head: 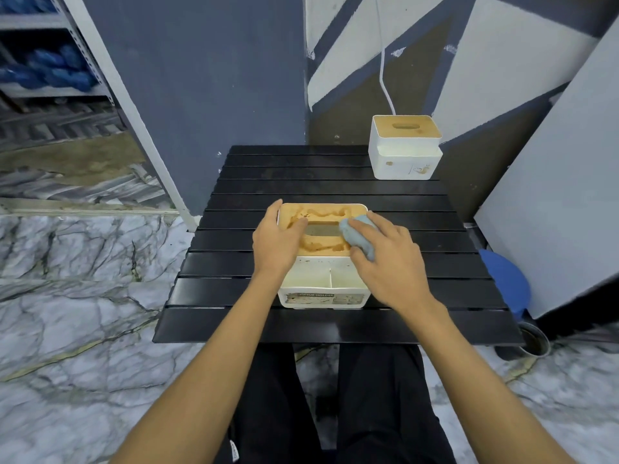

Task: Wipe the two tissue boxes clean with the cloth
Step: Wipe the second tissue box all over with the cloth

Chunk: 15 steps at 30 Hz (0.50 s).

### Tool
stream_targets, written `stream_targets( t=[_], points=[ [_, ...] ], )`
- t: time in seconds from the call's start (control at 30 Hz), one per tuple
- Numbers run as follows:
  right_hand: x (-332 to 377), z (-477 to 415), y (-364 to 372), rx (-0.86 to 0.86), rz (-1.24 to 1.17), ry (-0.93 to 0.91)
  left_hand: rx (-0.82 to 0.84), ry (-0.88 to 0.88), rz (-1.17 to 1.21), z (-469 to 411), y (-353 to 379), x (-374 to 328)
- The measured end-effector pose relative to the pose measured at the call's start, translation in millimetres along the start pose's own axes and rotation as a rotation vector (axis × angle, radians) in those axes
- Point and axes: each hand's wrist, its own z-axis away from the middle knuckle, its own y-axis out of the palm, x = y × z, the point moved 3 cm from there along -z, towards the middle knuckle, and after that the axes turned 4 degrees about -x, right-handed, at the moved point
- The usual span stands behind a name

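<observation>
The near tissue box (321, 214), lid smeared brown, bears a bunched blue cloth (357, 236); the far tissue box (404, 152) stands upright, perhaps lightly stained.

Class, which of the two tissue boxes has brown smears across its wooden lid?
The near tissue box, closest to the camera; the far tissue box has a clean-looking lid.

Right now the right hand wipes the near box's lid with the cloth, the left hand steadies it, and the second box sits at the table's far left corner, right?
No. The head view shows the second box at the table's far right corner, not far left. The rest stands: the right hand holds the cloth on the near box's lid and the left hand steadies it.
</observation>
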Motion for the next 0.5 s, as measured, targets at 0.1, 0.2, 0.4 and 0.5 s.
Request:
stream_targets(
  t=[0.1, 0.2, 0.4, 0.5],
  points=[
    [2.8, 4.3, 4.5, -0.061, 0.039, -0.029, -0.009, 0.044, -0.037, 2.2, 1.0, -0.1],
    [3.5, 1.9, 5.6, -0.089, 0.092, -0.060, -0.018, 0.061, -0.047, 2.9, -0.5, 1.6],
    [1.9, -15.1, 4.6, -0.019, 0.051, 0.004, -0.035, 0.040, -0.048, 1.8, -0.5, 2.4],
    [7.4, 15.4, 2.4, -0.097, 0.042, -0.047, -0.035, 0.032, -0.050, 1.3, 1.4, 3.0]
  ],
)
